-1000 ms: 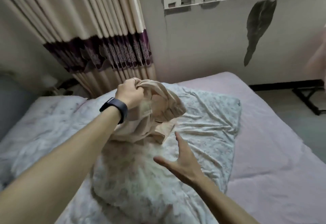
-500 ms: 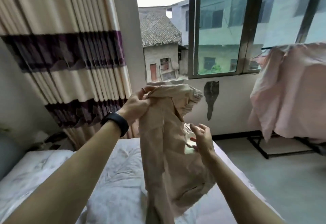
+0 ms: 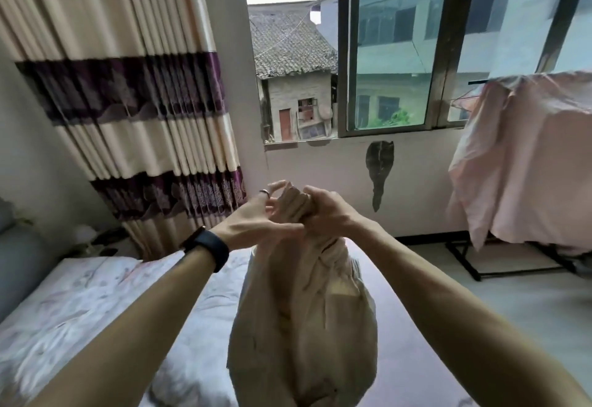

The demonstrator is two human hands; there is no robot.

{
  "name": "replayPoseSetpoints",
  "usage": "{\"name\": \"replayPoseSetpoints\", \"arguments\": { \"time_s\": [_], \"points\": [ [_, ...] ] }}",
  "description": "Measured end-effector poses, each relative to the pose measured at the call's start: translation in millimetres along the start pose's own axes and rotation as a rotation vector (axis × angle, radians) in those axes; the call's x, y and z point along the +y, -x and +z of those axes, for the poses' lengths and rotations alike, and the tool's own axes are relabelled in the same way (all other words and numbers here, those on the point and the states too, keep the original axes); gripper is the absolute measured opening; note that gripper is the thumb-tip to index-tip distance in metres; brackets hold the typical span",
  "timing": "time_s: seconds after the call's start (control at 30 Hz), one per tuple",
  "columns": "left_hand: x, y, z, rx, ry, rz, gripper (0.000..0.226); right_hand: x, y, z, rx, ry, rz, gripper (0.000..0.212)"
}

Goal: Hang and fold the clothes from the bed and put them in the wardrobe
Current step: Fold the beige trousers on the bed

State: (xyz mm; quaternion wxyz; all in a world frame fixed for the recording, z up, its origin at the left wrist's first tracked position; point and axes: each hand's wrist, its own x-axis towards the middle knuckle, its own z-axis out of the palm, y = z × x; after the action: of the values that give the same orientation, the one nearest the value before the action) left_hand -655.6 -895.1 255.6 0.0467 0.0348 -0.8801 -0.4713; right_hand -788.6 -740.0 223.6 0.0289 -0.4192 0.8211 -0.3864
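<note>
Beige garment (image 3: 304, 326) hangs bunched in the air above the bed (image 3: 80, 304), its lower folds dangling over the mattress's middle. The right hand (image 3: 330, 214) is clenched around the gathered top of the cloth. The left hand (image 3: 253, 224), with a ring (image 3: 264, 193) on one finger and a black wristband (image 3: 208, 246), lies against the same bunch with its fingers partly straight; whether it pinches the fabric cannot be told. Beyond the bed's far right side a pink sheet (image 3: 528, 166) is draped over a rack.
</note>
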Motion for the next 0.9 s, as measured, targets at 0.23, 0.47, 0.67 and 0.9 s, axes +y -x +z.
{"name": "replayPoseSetpoints", "arguments": {
  "time_s": [0.23, 0.47, 0.67, 0.9],
  "points": [
    [59.7, -34.8, 19.4, 0.392, -0.224, 0.214, 0.014, 20.6, 42.5, -62.9, 0.086, 0.059, 0.172, 0.039],
    [92.8, -43.1, -2.4, 0.565, -0.233, 0.237, 0.01, 91.2, 102.8, -99.2, 0.055, 0.004, 0.378, 0.016],
    [110.5, -50.9, -29.2, 0.688, -0.252, 0.268, 0.027, 84.2, 97.6, -131.0, 0.348, -0.282, 0.418, 0.037],
    [150.6, -50.9, -69.1, 0.904, -0.311, 0.226, 0.021, 12.8, 53.1, -181.1, 0.732, -0.328, 0.378, 0.063]
  ]
}}
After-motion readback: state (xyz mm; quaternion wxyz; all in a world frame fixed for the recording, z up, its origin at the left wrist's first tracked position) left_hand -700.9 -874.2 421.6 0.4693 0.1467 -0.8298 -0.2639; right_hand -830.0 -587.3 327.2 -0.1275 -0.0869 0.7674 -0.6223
